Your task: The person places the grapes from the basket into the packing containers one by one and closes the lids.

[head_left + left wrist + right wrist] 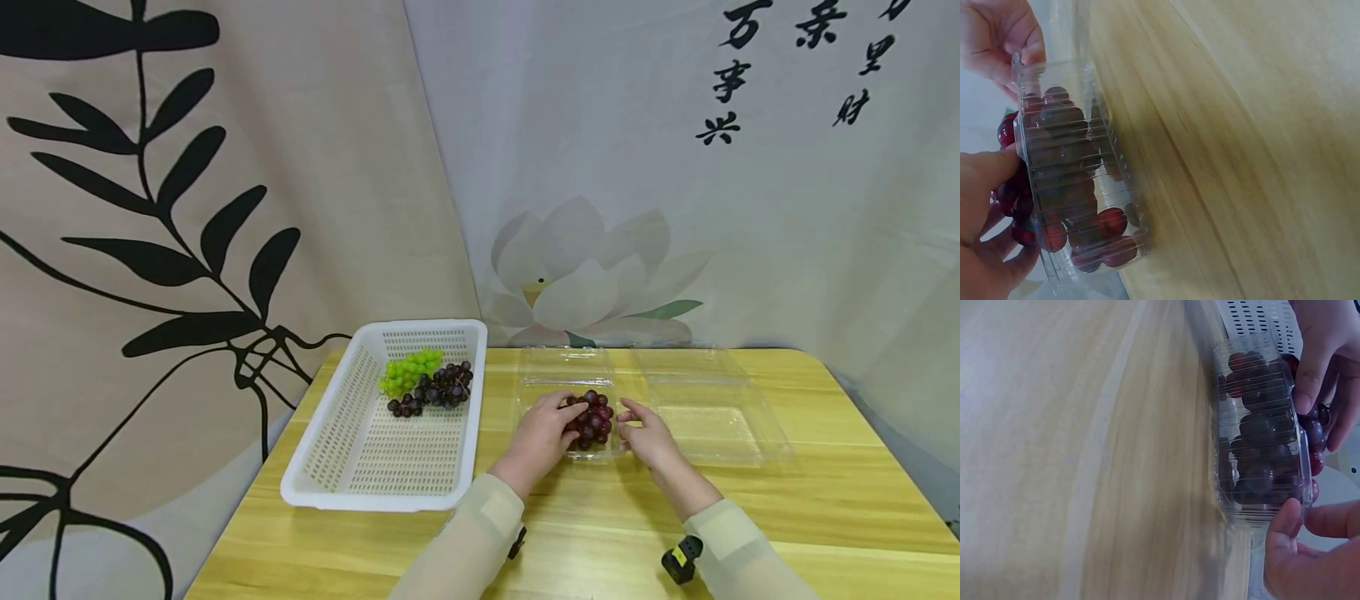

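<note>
A bunch of red grapes (595,419) sits in a clear plastic clamshell box (1254,434) on the table, some grapes rising above its rim. My left hand (534,437) reaches over the bunch from the left, thumb on the near side at the rim and fingers curled round the upper grapes. At the box's right end my right hand (651,440) pinches the rim between thumb and fingers, as the right wrist view shows. Behind the grapes the box's lid (566,363) lies folded back. Through the ribbed wall, grapes (1063,162) fill most of the box.
To the left stands a white perforated basket (378,502) with green grapes (412,369) and dark grapes (447,386) at its back. A second clear clamshell box (705,425) lies open on the right. The wooden table (600,533) ends at a curtain behind.
</note>
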Action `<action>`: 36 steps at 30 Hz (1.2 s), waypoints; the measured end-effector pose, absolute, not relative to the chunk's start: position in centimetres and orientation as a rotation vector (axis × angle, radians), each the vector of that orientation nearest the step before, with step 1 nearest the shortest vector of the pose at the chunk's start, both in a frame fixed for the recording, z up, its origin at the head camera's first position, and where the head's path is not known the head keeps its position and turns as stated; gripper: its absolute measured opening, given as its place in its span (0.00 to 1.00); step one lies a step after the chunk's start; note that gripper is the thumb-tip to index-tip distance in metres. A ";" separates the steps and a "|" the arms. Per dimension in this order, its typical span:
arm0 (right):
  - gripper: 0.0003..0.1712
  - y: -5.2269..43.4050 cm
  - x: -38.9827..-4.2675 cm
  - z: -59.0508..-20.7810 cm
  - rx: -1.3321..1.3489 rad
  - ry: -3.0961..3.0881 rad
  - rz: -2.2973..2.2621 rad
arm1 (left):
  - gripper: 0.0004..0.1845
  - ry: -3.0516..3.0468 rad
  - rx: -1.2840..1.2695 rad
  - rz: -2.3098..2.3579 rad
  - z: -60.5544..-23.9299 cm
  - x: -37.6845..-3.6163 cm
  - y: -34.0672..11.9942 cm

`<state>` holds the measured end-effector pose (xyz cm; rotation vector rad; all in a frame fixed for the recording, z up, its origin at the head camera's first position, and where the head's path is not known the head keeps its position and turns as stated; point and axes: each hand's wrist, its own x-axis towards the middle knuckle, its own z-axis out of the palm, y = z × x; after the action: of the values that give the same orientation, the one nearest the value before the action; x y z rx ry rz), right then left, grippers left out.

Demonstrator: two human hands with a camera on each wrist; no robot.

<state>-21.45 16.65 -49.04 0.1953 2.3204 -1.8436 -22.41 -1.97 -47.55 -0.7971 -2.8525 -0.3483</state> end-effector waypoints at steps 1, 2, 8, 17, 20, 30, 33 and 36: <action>0.33 16.7 -21.5 -49.1 0.196 2.321 -1.843 | 0.25 -2.846 -0.782 -0.364 -47.7 -22.4 -2.1; 0.33 16.7 -21.5 -49.1 0.195 2.320 -1.845 | 0.25 -2.842 -0.764 -0.382 -47.8 -22.4 -2.2; 0.33 16.6 -21.5 -49.1 0.190 2.307 -1.850 | 0.24 -2.816 -0.605 -0.529 -48.2 -22.1 -2.6; 0.33 16.5 -21.4 -48.9 0.190 2.312 -1.853 | 0.21 -2.856 -0.503 -0.541 -48.5 -22.2 -2.5; 0.33 16.5 -21.3 -48.9 0.191 2.321 -1.840 | 0.21 -2.830 -0.465 -0.626 -48.6 -22.0 -2.8; 0.32 16.6 -21.3 -48.6 0.189 2.390 -1.781 | 0.16 -2.551 -0.214 -0.907 -50.0 -21.2 -4.0; 0.32 16.6 -21.3 -48.6 0.180 2.400 -1.773 | 0.20 -2.551 -0.089 -1.079 -50.3 -21.2 -4.3; 0.32 16.5 -21.3 -48.6 0.182 2.403 -1.774 | 0.26 -2.540 0.062 -1.266 -50.4 -21.3 -4.4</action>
<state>-21.32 16.50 -48.56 0.1820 2.4026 -1.7743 -21.33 -4.44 -50.36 0.0618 -2.5399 -1.2657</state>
